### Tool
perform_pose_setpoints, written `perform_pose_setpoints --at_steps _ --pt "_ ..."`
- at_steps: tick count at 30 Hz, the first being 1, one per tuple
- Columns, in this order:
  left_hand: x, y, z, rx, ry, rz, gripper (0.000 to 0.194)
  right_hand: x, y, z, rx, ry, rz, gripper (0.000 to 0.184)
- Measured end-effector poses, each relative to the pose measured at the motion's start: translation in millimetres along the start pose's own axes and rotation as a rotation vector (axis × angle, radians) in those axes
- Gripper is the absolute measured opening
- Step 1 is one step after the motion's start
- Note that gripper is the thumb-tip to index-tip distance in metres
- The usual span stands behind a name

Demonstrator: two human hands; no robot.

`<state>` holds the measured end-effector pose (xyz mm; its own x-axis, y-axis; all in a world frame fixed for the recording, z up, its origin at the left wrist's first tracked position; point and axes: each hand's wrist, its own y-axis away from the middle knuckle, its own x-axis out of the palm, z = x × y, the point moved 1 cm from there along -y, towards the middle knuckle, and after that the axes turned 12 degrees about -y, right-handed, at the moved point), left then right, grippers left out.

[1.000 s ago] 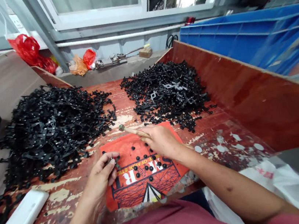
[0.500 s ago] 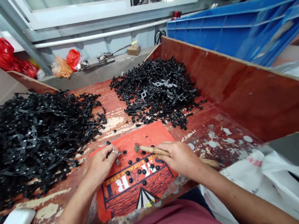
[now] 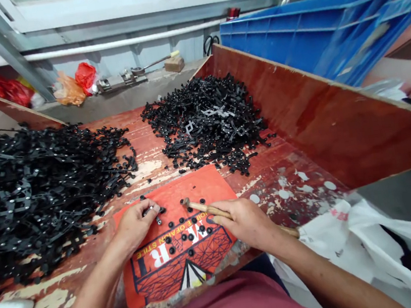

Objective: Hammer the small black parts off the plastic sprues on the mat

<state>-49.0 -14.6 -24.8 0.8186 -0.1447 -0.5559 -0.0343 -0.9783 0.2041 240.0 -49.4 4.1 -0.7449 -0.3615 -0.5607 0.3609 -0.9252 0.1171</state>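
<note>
The right hand point(image 3: 248, 221) grips a slim wooden-handled hammer point(image 3: 201, 207) over an orange printed sheet point(image 3: 209, 180); the left hand point(image 3: 136, 227) pinches a small black jointed part point(image 3: 159, 220).

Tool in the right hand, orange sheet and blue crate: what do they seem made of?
Tool: handle probably wood, smooth, from its tan colour; the dull brown head may be metal, too small to tell.
Orange sheet: thin cloth or plastic, matte and printed; any weave is too fine to see.
Blue crate: likely moulded plastic, slightly glossy, given its even colour and ribbed walls.
</note>
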Motion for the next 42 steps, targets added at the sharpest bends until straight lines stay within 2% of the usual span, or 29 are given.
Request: perform_pose_setpoints --at_steps 5,10,15,17,21,23,25,27,31,35,39,42 --pt "-0.2 -0.7 2.5 -0.016 0.028 -0.021 0.026 1.1 -4.9 18.8 -0.128 -0.019 0.054 0.050" --pt "0.4 -0.9 6.3 0.016 0.028 0.026 0.025 19.7 -17.8 33.1 -0.244 0.066 0.035 0.051" --pt "3.1 -2.1 13.1 0.080 -0.023 0.023 0.019 33.4 -26.0 34.5 -0.234 0.273 0.047 0.049" --pt "4.5 -2.6 15.9 0.093 -0.053 0.026 0.021 29.8 -24.9 34.5 -0.263 0.242 0.036 0.049" --pt "6.1 -3.6 19.2 0.083 -0.047 0.035 0.024 21.3 -20.8 36.1 -0.381 0.087 -0.086 0.052" --pt "6.1 -4.0 18.5 0.077 -0.036 0.032 0.023 23.5 -20.8 36.0 -0.350 0.160 -0.076 0.052" --pt "5.7 -4.1 16.8 0.066 -0.029 0.043 0.023 28.1 -22.0 35.6 -0.267 0.288 0.009 0.051" --pt "5.3 -4.1 15.4 0.059 -0.037 0.051 0.023 30.6 -23.1 36.4 -0.244 0.321 0.047 0.052" --pt "4.7 -4.6 17.2 0.073 -0.068 0.043 0.024 28.5 -23.8 39.6 -0.296 0.235 -0.029 0.055" --pt "4.5 -5.4 20.1 0.105 -0.083 0.019 0.020 27.3 -24.4 39.8 -0.222 0.319 0.048 0.052" --pt "4.9 -5.8 20.6 0.101 -0.099 -0.007 0.020 27.3 -25.2 40.3 -0.311 0.219 -0.038 0.055" --pt "5.5 -6.4 21.9 0.083 -0.092 0.010 0.021 28.9 -27.8 39.7 -0.248 0.356 0.024 0.055"
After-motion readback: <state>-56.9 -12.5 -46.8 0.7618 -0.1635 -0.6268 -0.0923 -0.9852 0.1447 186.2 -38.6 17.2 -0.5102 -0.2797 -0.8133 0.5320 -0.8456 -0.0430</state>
